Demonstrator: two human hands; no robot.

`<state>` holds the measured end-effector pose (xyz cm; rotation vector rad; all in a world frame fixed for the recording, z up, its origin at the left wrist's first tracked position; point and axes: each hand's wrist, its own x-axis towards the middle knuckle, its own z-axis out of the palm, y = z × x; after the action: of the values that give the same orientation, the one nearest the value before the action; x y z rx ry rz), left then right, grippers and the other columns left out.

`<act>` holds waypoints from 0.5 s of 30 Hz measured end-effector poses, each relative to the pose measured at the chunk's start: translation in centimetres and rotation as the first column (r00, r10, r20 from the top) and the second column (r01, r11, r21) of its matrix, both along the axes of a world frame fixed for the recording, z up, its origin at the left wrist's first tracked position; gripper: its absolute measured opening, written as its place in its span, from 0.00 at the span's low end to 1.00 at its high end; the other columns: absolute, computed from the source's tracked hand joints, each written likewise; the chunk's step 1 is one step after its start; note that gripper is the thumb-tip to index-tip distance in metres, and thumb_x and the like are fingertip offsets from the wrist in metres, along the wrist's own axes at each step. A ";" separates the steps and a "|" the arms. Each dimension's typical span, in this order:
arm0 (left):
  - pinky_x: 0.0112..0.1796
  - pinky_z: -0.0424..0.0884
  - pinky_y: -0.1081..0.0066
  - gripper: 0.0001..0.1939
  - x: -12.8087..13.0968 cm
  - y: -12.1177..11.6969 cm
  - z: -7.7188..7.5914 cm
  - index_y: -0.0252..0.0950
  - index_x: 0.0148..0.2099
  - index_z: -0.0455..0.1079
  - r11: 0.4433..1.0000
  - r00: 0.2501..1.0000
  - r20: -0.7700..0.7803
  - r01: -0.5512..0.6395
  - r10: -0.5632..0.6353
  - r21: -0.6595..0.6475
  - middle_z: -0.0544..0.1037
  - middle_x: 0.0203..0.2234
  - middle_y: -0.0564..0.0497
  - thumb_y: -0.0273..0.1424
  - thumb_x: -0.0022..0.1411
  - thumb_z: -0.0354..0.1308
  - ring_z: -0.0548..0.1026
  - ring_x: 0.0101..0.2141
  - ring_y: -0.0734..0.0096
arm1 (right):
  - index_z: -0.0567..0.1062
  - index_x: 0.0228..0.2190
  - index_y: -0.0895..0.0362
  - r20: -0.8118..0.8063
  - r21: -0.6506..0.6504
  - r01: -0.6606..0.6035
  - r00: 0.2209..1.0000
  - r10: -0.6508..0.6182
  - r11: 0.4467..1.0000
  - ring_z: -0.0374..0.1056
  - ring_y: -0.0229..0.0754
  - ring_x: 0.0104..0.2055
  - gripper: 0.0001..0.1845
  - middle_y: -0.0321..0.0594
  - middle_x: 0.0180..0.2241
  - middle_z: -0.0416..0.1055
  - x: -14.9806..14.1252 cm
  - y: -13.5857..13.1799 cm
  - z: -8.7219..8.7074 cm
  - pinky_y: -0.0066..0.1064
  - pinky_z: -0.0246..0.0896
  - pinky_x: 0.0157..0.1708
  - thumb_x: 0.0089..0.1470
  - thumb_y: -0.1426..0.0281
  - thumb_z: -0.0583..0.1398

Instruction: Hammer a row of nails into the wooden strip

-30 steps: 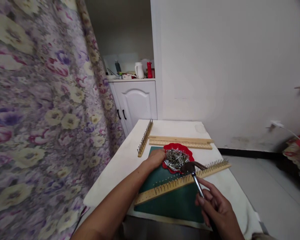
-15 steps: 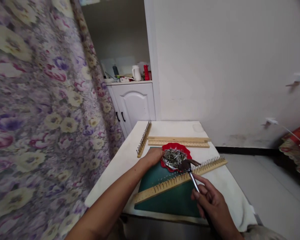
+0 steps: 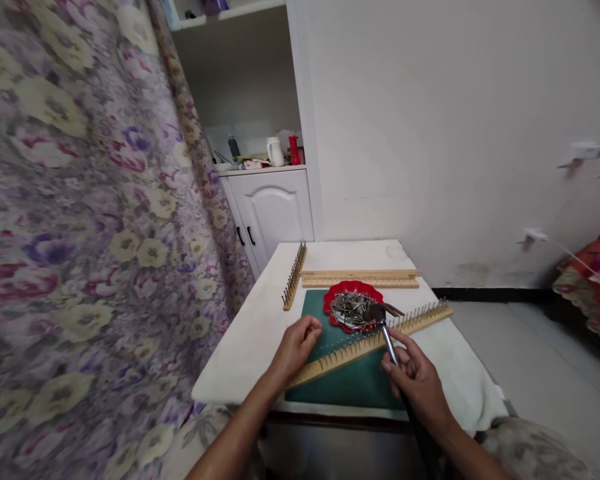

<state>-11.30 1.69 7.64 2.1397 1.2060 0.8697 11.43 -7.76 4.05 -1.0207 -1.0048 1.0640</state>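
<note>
My right hand (image 3: pixel 414 373) is wrapped around a claw hammer (image 3: pixel 391 347), its dark head raised over the wooden strip and in front of the dish. My left hand (image 3: pixel 300 340) is closed, fingers curled together, above the left part of the strip; whatever it may pinch is hidden. The wooden strip (image 3: pixel 337 360), bristling with a row of upright nails, lies slanted across a green mat (image 3: pixel 350 390). Just behind it, a red scalloped dish (image 3: pixel 330 291) holds a heap of loose nails (image 3: pixel 350 308).
Another nail-studded strip (image 3: pixel 293 283) lies at the table's far left. Wooden strips (image 3: pixel 360 283) lie side by side behind the dish. A white cloth (image 3: pixel 250 333) covers the table. A floral curtain (image 3: pixel 105 267) hangs on the left, and a white cabinet (image 3: pixel 277 207) stands behind.
My left hand has come away from the dish's left edge, back toward me, to the strip's left part. My right hand keeps the hammer in nearly the same place.
</note>
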 end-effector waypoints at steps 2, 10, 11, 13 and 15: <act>0.27 0.59 0.76 0.06 0.0 -2.9 -1.1 0.36 0.34 0.63 0.991 0.994 0.097 0.054 -0.042 -0.121 0.65 0.22 0.56 0.32 0.61 0.47 0.63 0.24 0.75 | 0.61 0.54 0.53 -0.016 0.008 -0.015 1.000 0.015 1.000 0.55 0.29 0.17 0.32 0.30 0.26 0.66 -1.2 -0.3 0.5 0.19 0.54 0.12 0.48 0.66 0.63; 0.26 0.55 0.76 0.07 1.5 -10.5 -5.0 0.35 0.30 0.64 0.936 0.959 0.120 0.278 -0.258 -0.215 0.66 0.22 0.55 0.29 0.60 0.51 0.62 0.24 0.77 | 0.59 0.55 0.53 -0.066 -0.070 -0.123 0.991 0.118 0.990 0.55 0.30 0.17 0.32 0.28 0.24 0.64 -6.4 -4.4 0.1 0.19 0.52 0.13 0.49 0.67 0.63; 0.26 0.55 0.76 0.06 1.5 -10.8 -5.3 0.35 0.30 0.64 0.933 0.956 0.118 0.290 -0.270 -0.213 0.66 0.22 0.55 0.29 0.60 0.51 0.62 0.24 0.77 | 0.59 0.55 0.53 -0.057 -0.082 -0.110 0.993 0.105 0.991 0.54 0.29 0.17 0.32 0.29 0.25 0.64 -6.8 -5.0 -0.3 0.20 0.53 0.14 0.50 0.66 0.62; 0.27 0.55 0.76 0.05 1.2 -11.1 -5.8 0.35 0.29 0.64 0.924 0.945 0.117 0.323 -0.305 -0.205 0.66 0.22 0.56 0.27 0.59 0.52 0.62 0.24 0.77 | 0.59 0.55 0.54 -0.026 -0.083 -0.037 0.999 0.035 0.996 0.55 0.30 0.17 0.33 0.30 0.25 0.64 -7.2 -6.0 -1.0 0.21 0.52 0.14 0.49 0.65 0.62; 0.28 0.55 0.77 0.04 0.9 -11.3 -6.3 0.35 0.29 0.64 0.921 0.939 0.111 0.340 -0.325 -0.191 0.67 0.22 0.56 0.26 0.57 0.53 0.63 0.25 0.77 | 0.59 0.54 0.55 0.014 -0.081 0.039 0.999 -0.038 0.996 0.61 0.34 0.21 0.33 0.32 0.26 0.66 -7.3 -6.8 -1.5 0.23 0.56 0.18 0.48 0.65 0.63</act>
<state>-10.39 -9.59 1.34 2.0394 0.8194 0.6388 4.13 -14.57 2.55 -1.1098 -0.9550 1.0746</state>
